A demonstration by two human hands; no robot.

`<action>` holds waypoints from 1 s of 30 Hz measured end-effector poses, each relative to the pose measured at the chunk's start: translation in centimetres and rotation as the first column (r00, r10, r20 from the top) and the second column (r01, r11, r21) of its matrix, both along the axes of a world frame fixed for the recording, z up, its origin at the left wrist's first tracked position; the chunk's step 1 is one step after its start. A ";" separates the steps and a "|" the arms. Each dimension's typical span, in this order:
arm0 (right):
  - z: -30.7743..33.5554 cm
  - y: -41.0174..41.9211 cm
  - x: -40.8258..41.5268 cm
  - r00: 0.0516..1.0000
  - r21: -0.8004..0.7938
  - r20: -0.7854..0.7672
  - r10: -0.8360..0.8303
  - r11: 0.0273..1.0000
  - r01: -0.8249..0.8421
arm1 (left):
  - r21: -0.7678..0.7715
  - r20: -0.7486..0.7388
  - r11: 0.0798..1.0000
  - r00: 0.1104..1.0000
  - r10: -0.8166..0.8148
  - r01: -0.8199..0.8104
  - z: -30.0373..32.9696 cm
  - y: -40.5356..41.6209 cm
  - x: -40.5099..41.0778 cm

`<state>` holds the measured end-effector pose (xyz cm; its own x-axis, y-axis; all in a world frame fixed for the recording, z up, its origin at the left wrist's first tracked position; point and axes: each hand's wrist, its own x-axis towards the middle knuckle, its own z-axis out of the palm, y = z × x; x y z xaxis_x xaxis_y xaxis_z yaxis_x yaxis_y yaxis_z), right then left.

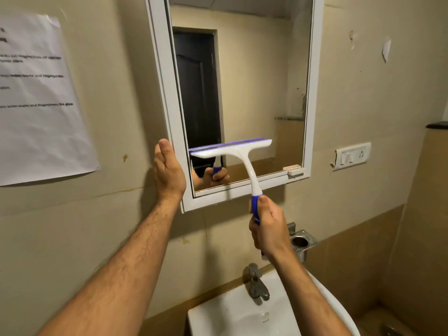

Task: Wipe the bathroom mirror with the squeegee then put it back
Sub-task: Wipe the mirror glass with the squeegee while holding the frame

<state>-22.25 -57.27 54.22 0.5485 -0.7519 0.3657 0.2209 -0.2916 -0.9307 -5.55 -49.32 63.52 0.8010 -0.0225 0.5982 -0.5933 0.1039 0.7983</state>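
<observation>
A white-framed bathroom mirror hangs on the beige wall above the sink. My right hand grips the blue handle of a white squeegee. Its blade, edged in blue, lies roughly level against the lower part of the glass. My left hand rests flat against the left side of the mirror frame near its bottom corner, fingers together and hidden behind the frame edge. The glass reflects a dark door and my hand on the handle.
A white sink with a metal tap sits below. A metal holder is fixed to the wall right of my right hand. A switch plate is on the right wall, a taped paper sheet at left.
</observation>
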 end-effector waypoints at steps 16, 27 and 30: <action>0.8 -0.1 0.5 1.000 0.022 0.030 -0.005 1.000 0.004 | 0.038 0.052 0.999 0.998 0.025 -0.027 9.8 -0.4 -0.6; 2.1 0.0 0.9 0.996 0.037 0.046 0.075 0.996 -0.076 | -0.060 0.146 0.998 0.988 0.039 -0.031 9.1 -1.2 0.6; 3.8 -0.3 1.4 0.997 0.033 0.071 0.042 0.998 -0.044 | -0.069 0.143 0.997 0.989 0.035 -0.025 9.1 -1.2 0.6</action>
<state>-20.85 -57.59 58.02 0.5541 -0.7410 0.3793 0.2981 -0.2488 -0.9215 -4.96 -50.51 72.64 0.7063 0.0439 0.7066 -0.7050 0.1344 0.6964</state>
